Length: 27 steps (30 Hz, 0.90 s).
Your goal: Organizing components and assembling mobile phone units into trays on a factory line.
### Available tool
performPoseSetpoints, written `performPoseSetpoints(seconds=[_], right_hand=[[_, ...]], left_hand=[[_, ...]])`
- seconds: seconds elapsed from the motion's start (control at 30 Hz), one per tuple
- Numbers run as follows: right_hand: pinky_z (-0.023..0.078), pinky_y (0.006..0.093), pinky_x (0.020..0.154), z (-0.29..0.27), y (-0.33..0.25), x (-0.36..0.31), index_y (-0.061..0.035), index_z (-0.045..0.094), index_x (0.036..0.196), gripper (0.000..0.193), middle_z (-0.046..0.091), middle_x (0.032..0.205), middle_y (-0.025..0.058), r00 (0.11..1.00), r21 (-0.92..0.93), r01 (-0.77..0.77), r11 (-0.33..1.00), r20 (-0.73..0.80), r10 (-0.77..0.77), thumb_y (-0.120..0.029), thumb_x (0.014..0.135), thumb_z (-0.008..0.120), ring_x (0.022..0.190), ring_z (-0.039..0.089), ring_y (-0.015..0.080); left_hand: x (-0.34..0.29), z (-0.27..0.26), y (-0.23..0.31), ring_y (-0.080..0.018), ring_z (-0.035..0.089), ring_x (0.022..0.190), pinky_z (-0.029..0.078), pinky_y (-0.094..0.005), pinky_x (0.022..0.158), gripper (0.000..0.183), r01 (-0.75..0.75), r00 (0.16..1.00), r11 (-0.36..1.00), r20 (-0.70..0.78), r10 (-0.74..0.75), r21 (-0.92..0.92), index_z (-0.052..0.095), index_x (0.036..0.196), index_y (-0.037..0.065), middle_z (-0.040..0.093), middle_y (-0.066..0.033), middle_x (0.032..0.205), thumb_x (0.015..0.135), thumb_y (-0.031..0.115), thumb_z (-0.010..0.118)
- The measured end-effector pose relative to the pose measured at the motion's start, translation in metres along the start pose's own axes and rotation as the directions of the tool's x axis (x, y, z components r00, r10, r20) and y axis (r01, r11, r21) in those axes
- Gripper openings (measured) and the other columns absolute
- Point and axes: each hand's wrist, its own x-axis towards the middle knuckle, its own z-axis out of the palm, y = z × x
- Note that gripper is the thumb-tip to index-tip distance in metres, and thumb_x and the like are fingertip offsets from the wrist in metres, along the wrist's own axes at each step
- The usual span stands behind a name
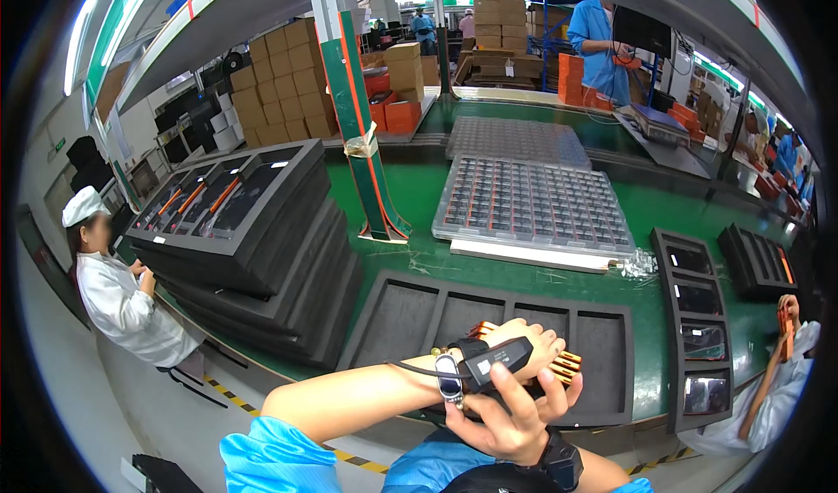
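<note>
Currently, the left hand [534,346] grasps a bundle of slim orange-and-gold strips [569,367] beneath its palm. The right hand [506,425], fingers parted, is at the black rectangular device [504,360] strapped to the left hand; whether it grips cannot be told. Below is a compartmented black foam tray [602,340]. The bundle is not yet set down; no strip shows in the visible compartments. Leftward, a dark-grey foam tray stack [284,270] already carries dark panels [240,212] on top.
</note>
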Motion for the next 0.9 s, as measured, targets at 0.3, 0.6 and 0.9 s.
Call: performPoseSetpoints(seconds=[0.3, 0.6, 0.9], right_hand=[[0.009, 0.0567, 0.118, -0.036, 0.025, -0.018, -0.0353, 0.069, 0.088, 0.035, 0.041, 0.141, 0.0048, 0.983, -0.030, 0.102, 0.994, 0.156, -0.096, -0.067, 0.074, 0.068, 0.138, 0.023, 0.0332], [0.003, 0.0607, 0.117, -0.031, 0.019, 0.019, -0.0501, 0.072, 0.106, 0.035, 0.036, 0.148, 0.0000, 0.949, -0.087, 0.286, 0.954, 0.167, -0.269, -0.071, 0.081, 0.060, 0.142, 0.016, 0.0344], [0.003, 0.0604, 0.116, -0.025, 0.022, 0.014, -0.0477, 0.074, 0.101, 0.036, 0.042, 0.144, -0.0018, 0.949, -0.054, 0.239, 0.969, 0.225, -0.222, -0.072, 0.076, 0.064, 0.140, 0.019, 0.0336]], left_hand=[[0.010, -0.003, 0.004, -0.0243, 0.066, 0.089, 0.055, -0.0361, 0.071, 0.038, -0.068, 0.996, 0.998, 0.062, 0.068, 0.001, 0.056, 0.108, 0.001, 0.065, -0.0101, 0.099, 0.079, 0.022, 0.070], [0.004, -0.007, 0.010, -0.0232, 0.065, 0.086, 0.053, -0.0357, 0.067, 0.029, -0.019, 0.999, 1.000, 0.044, 0.020, -0.010, 0.057, 0.104, 0.002, 0.063, -0.0087, 0.096, 0.087, 0.026, 0.059], [0.009, 0.001, 0.007, -0.0220, 0.065, 0.083, 0.049, -0.0328, 0.062, 0.030, -0.043, 0.999, 0.998, -0.027, 0.042, -0.038, 0.057, 0.100, 0.005, 0.061, -0.0060, 0.091, 0.083, 0.029, 0.063]])
